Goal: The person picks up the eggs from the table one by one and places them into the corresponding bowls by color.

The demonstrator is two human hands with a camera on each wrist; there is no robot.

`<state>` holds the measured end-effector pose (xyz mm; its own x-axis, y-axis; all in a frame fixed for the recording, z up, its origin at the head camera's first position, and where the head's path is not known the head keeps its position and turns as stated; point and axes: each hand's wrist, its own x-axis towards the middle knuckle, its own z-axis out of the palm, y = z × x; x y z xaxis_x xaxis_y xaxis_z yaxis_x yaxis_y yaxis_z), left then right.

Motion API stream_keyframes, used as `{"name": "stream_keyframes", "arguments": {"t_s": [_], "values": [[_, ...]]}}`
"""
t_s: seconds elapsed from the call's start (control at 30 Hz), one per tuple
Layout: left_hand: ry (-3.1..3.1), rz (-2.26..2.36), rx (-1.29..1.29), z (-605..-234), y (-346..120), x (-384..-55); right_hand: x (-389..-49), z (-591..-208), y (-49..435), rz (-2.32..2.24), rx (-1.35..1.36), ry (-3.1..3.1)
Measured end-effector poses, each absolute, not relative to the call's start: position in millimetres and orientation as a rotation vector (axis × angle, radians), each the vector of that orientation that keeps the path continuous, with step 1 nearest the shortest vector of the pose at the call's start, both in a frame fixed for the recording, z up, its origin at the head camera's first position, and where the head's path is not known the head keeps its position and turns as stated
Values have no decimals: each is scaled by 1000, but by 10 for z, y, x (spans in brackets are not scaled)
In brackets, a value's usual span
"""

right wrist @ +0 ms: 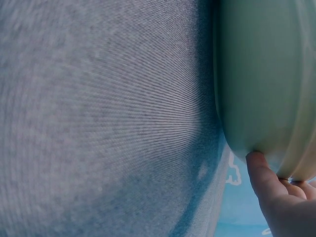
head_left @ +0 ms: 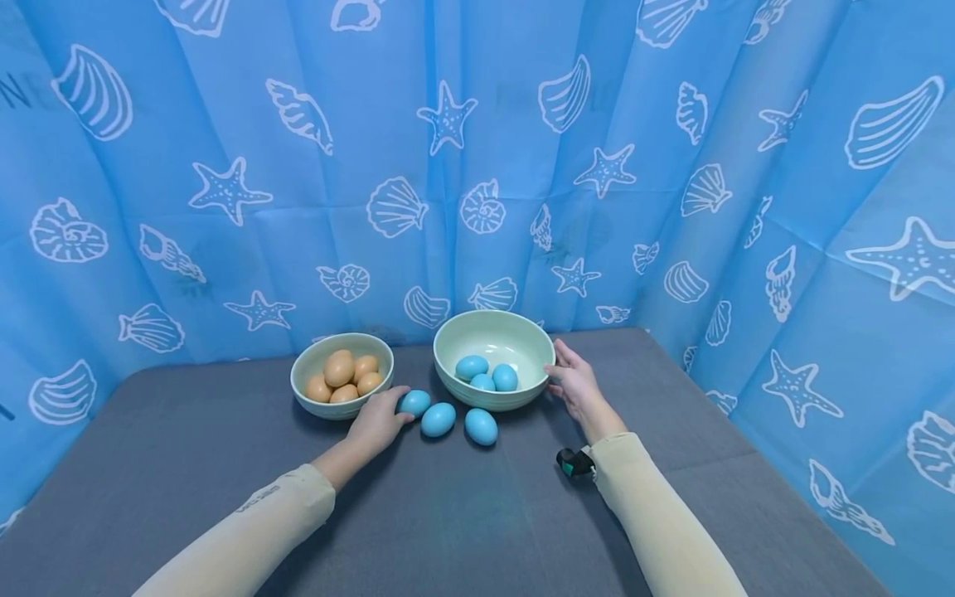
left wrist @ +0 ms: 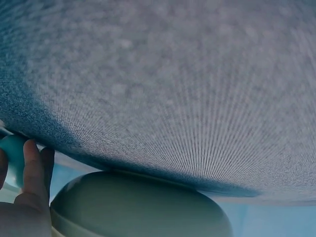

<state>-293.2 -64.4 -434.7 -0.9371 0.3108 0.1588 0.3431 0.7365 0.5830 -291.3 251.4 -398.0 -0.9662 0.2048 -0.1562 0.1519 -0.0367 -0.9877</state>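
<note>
My left hand point(head_left: 376, 424) pinches a blue egg point(head_left: 414, 403) on the table, between the two bowls; the left wrist view shows fingers point(left wrist: 33, 170) on either side of that egg point(left wrist: 14, 159). Next to it lie two more blue eggs point(head_left: 438, 419) point(head_left: 481, 426). The larger pale green bowl point(head_left: 470, 400) holds several blue eggs point(head_left: 505, 378). On its right side my right hand point(head_left: 578, 388) grips the rim, with fingertips against the outer wall in the right wrist view. A smaller pale green bowl point(head_left: 302, 365) at left contains several brown eggs point(head_left: 339, 368).
Grey cloth covers the table point(head_left: 448, 522). Behind and to the right hangs a blue curtain point(head_left: 492, 149) printed with shells and starfish. A small black device point(head_left: 573, 462) sits at the right cuff.
</note>
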Motion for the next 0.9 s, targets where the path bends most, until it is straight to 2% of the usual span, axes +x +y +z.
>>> {"name": "stream_keyframes", "arguments": {"t_s": [0.43,0.9], "values": [[-2847,-948,-547,-4230,-619,-2889,-2906,-3970,2510,2208,-375,-2140],[-2769,-1132,-528,-3952,-557,-2879,-2915,-3984,2514,2212,-366,-2132]]}}
